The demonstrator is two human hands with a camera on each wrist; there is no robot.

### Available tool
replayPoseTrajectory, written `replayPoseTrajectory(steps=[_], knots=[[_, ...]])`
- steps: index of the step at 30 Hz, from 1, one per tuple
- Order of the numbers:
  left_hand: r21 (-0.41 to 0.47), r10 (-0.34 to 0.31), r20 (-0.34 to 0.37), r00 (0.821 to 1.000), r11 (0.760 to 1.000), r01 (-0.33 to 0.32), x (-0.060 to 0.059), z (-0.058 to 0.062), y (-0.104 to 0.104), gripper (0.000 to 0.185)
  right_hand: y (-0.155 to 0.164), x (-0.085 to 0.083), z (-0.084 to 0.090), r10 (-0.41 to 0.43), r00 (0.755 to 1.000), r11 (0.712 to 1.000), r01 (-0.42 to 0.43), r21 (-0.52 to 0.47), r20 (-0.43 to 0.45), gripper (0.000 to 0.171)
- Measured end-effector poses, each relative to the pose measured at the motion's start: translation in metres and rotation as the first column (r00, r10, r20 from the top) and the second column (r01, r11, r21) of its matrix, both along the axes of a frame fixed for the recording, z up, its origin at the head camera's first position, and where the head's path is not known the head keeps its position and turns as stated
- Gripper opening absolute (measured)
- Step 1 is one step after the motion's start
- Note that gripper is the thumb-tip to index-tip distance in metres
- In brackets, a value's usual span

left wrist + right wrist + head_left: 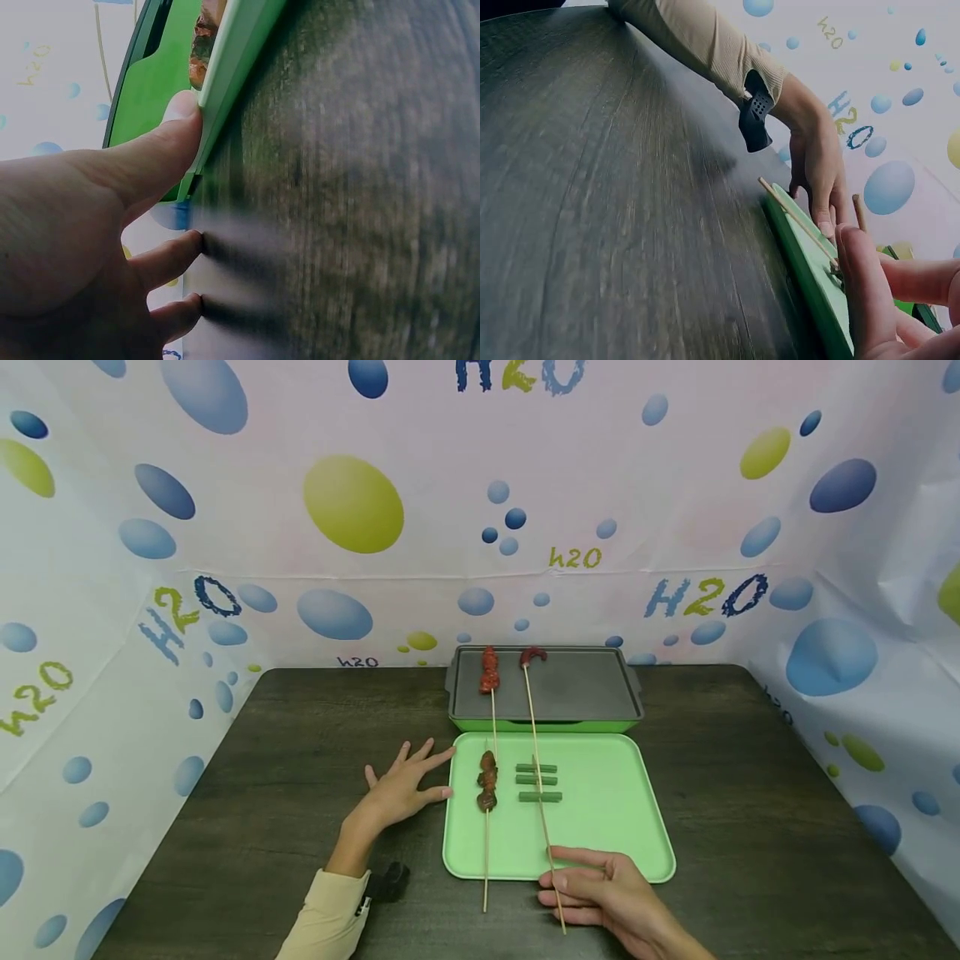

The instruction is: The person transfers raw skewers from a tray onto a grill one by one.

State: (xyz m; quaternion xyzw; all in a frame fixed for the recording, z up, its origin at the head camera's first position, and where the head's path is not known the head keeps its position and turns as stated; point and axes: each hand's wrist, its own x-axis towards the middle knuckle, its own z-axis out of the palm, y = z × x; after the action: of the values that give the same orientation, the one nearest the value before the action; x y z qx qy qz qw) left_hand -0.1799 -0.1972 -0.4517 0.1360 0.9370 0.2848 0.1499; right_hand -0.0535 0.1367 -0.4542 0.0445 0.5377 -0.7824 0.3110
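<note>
Wooden skewer (545, 828), pinched in right hand (603, 895), slanting across tray (611, 827), red end (532, 655) over grill (588, 693); left hand (401, 789) (splayed, unclenched) at tray's left rim; brown-meat skewer (487, 782) on tray.

Patterned backdrop (442, 435): large multicoloured "H2O" (517, 375) lettering, repeated; smaller "h2O" (574, 559) in yellow-green, dark blue.

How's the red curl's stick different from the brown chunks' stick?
The right grip holds the red curl's stick; the brown chunks' stick lies unheld on the green tray. The red curl's stick reaches over the grey griddle; the brown chunks' stick doesn't. Both are thin and pale.
</note>
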Motion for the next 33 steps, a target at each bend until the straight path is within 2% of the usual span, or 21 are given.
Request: replayPoseTrajectory(steps=[10,13,15,20,22,27,33], knots=[[0.014,-0.009,0.0,1.0,1.0,0.009,-0.002,-0.001,0.003,0.069,0.036,0.01,0.003,-0.068,0.997,0.995,0.067,0.075,0.022,0.058],[0.013,-0.009,0.0,1.0,1.0,0.009,-0.002,0.0,0.002,0.069,0.046,0.007,0.012,-0.097,0.995,0.989,0.097,0.113,0.0,0.053],[0.01,-0.006,-0.002,1.0,1.0,0.006,-0.001,0.001,0.001,0.069,0.05,0.002,0.019,-0.107,0.993,0.982,0.114,0.152,-0.05,0.051],[0.004,0.002,-0.004,1.0,1.0,-0.002,0.0,-0.001,-0.002,0.069,0.053,-0.021,0.036,-0.129,0.977,0.954,0.17,0.249,-0.17,0.055],[0.007,0.0,-0.002,1.0,1.0,0.0,0.001,-0.002,-0.003,0.069,0.052,-0.034,0.04,-0.151,0.971,0.945,0.197,0.261,-0.187,0.057],[0.017,-0.001,-0.006,1.0,1.0,0.001,0.002,-0.003,-0.003,0.069,0.051,-0.071,0.043,-0.184,0.958,0.941,0.237,0.24,-0.222,0.059],[0.024,-0.006,-0.011,1.0,1.0,0.006,0.003,0.001,0.0,0.069,0.049,-0.112,0.042,-0.185,0.95,0.944,0.243,0.222,-0.253,0.059]])
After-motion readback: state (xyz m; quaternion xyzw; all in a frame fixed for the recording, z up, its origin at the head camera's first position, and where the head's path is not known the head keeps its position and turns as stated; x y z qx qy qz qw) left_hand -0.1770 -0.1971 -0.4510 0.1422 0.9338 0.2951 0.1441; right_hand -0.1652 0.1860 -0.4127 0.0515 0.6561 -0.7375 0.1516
